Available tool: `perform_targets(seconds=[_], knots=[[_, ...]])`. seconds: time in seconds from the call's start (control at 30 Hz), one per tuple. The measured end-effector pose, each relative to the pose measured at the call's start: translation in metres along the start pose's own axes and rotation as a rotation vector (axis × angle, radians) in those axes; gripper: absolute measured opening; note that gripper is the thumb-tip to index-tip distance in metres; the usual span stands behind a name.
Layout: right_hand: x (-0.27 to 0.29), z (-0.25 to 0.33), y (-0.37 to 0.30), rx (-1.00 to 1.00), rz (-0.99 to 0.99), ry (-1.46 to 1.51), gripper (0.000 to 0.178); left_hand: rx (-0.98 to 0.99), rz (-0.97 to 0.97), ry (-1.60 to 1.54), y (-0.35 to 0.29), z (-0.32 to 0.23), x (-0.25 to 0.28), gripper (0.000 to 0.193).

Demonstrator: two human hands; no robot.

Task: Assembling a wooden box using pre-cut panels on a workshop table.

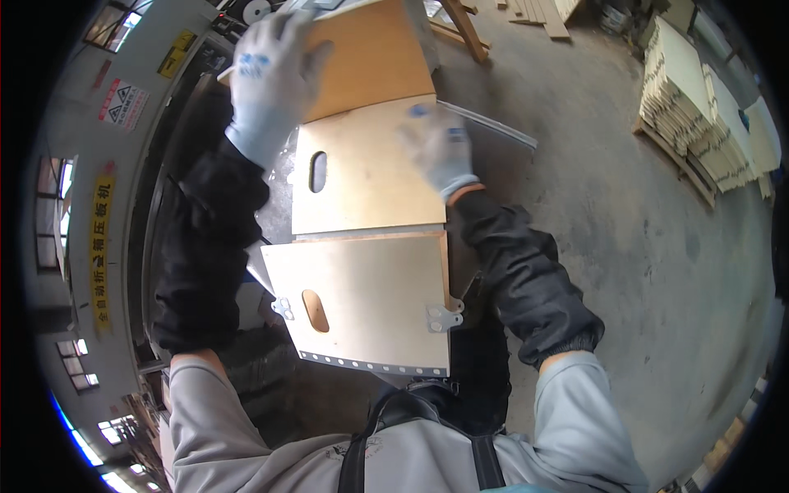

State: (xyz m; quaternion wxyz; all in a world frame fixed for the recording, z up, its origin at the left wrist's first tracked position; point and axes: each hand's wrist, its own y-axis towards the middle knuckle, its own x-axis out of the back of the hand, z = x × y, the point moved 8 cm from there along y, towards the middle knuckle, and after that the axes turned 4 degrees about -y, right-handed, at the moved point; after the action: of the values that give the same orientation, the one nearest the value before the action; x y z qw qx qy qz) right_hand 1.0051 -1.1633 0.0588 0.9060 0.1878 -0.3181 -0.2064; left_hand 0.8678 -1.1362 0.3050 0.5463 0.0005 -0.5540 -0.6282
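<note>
Three plywood panels run away from me in a row. The near panel (370, 287) is pale, with an oval hand slot, metal hinge plates at its sides and a punched metal strip along its near edge. Beyond it lies the middle panel (370, 181), also pale and slotted. The far panel (374, 57) is browner. My left hand (271, 74), in a whitish glove, is at the far panel's left side, fingers stretched and thumb apart. Over the middle panel's right edge is my gloved right hand (441, 152), its fingers smeared by motion.
A machine (189, 156) with a yellow label and a warning sign stands along the left. Stacked pale boards (699, 99) rest on a pallet at far right. A metal edge (493, 127) juts out right of the panels. Loose wooden strips (538, 12) lie on the floor at the back.
</note>
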Motion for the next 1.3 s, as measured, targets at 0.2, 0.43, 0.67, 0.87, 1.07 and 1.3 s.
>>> perform_targets(seconds=[0.2, 0.43, 0.67, 0.87, 1.07, 1.3], knots=[[-0.025, -0.062, 0.085, -0.281, 0.268, 0.617, 0.081, 0.012, 0.628, -0.606, -0.129, -0.078, -0.104, 0.068], [-0.036, -0.049, 0.105, -0.241, 0.078, 0.638, 0.07, 0.169, 0.715, -0.496, -0.157, -0.114, -0.152, 0.08], [-0.036, -0.085, 0.125, -0.393, -0.019, 0.321, 0.079, 0.231, 0.686, -0.543, -0.149, -0.112, -0.154, 0.079], [-0.034, -0.067, 0.12, -0.346, -0.089, 0.318, 0.08, 0.283, 0.697, -0.551, -0.154, -0.11, -0.162, 0.078], [-0.018, -0.049, 0.101, -0.354, -0.093, 0.229, 0.075, 0.253, 0.728, -0.525, -0.154, -0.114, -0.163, 0.078], [0.004, -0.043, 0.085, -0.453, -0.076, 0.475, 0.052, 0.149, 0.859, -0.678, -0.175, -0.064, -0.167, 0.068]])
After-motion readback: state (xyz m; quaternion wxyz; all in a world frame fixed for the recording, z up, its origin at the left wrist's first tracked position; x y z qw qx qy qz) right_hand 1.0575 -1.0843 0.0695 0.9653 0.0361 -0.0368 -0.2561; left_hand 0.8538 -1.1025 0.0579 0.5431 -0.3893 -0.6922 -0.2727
